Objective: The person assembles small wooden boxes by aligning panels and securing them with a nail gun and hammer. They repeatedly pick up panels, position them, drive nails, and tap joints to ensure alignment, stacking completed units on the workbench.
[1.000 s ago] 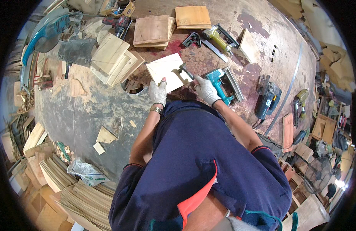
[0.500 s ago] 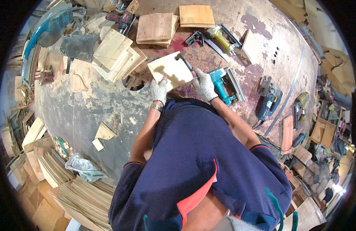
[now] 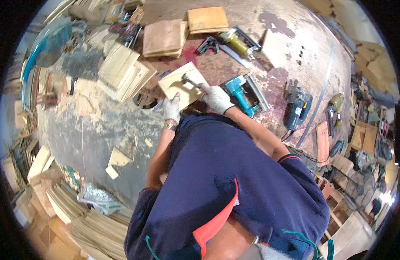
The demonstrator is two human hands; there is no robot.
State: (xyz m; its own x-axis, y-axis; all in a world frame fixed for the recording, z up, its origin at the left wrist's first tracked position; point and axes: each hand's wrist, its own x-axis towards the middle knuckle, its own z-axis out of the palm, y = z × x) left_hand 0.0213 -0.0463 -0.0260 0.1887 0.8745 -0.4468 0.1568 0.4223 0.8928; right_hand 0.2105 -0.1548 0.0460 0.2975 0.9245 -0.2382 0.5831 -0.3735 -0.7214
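At the far left, stacks of thin wood sheets (image 3: 94,234) and offcuts lie along the floor, with a crumpled bag (image 3: 98,198) beside them. Small wood scraps (image 3: 117,158) sit on the grey, dusty part of the counter (image 3: 79,138). Further up, a pile of pale boards (image 3: 122,71) lies fanned out, just left of the work.

The left hand (image 3: 171,109), in a light work glove, presses flat on the near edge of a pale wooden panel (image 3: 177,84), fingers spread, holding it down rather than closing around it. The panel lies flat on the counter, directly ahead of the person's chest, tilted at an angle.

The right hand (image 3: 216,98), also gloved, has its grip closed around the handle of a hammer (image 3: 190,81), whose head is over the panel's upper surface; whether it touches the wood cannot be told.

Just right of that hand lies a teal power tool (image 3: 239,93). Above it rest two square plywood blocks (image 3: 165,38), a yellow-bodied tool (image 3: 237,43) and a pale board (image 3: 275,47). Further right a dark blue power tool (image 3: 297,108) sits with its cord trailing.
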